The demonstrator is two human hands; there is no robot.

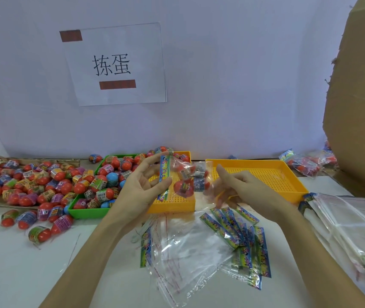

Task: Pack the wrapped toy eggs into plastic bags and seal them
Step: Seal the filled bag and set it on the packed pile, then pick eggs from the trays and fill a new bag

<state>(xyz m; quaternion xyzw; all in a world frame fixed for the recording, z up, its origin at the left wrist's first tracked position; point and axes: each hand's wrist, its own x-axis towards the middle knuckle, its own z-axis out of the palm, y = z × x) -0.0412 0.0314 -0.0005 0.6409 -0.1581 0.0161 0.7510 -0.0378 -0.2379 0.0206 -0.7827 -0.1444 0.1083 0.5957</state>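
My left hand (140, 185) pinches the colourful header strip of a clear plastic bag (185, 176) that holds several wrapped toy eggs, raised above the small yellow tray (172, 204). My right hand (237, 185) is beside the bag's right edge with fingers spread and blurred; I cannot tell if it touches the bag. Loose wrapped eggs (21, 185) lie in a heap on the left. More eggs fill the green tray (84, 212). Empty bags with printed headers (199, 245) lie on the table in front of me.
A large yellow perforated tray (263, 172) sits at the right. Filled bags (308, 163) lie behind it. A stack of flat clear bags (350, 225) sits at the far right beside a cardboard box (361, 107). A paper sign (115, 63) hangs on the white wall.
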